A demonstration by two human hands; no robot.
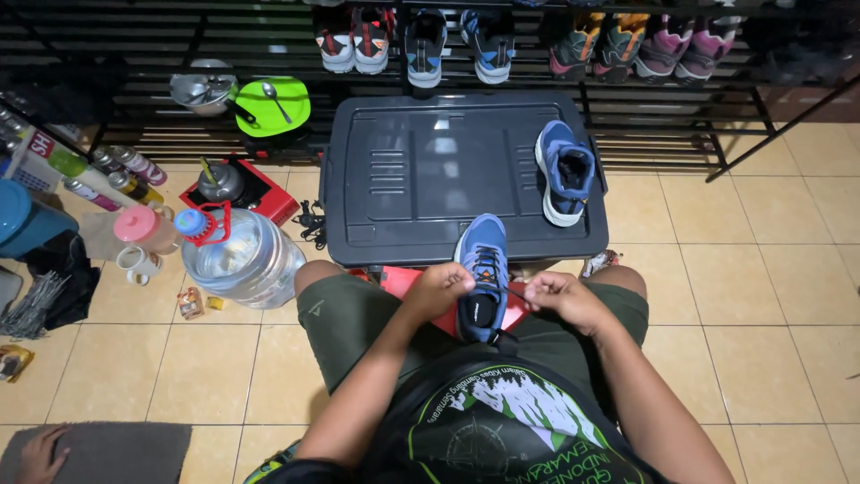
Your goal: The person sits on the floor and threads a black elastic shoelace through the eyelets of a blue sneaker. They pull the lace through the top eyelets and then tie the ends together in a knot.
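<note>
Sitting with your knees apart, you have a blue shoe [480, 273] between your thighs, its toe resting on the near edge of a dark grey plastic bin lid [421, 179] and its heel down toward your lap. Your left hand [439, 289] is curled against the left side of that shoe at the lacing, fingers closed on it. Your right hand [564, 298] sits just to the right of the shoe, thumb and fingers pinched on a thin dark lace [516, 291] that runs from the eyelets across to it. A second blue shoe [563, 170] with a white sole lies near the far right corner of the lid, opening facing up, well apart from the one you hold. On the tiled floor [743, 296] to the left of the lid stands a large clear water jug [242, 260] with a blue cap and red handle, with a pink-lidded cup [143, 228] and a white mug [139, 264] just beside it. Farther back on that side are a red stove with a kettle [235, 190] and a green plate [274, 106] carrying a spoon. A black rack [627, 99] along the far side holds a row of sports shoes [502, 40]. Another person's hand [40, 453] rests at the edge of a grey mat [116, 453] in the near left corner of the view.
</note>
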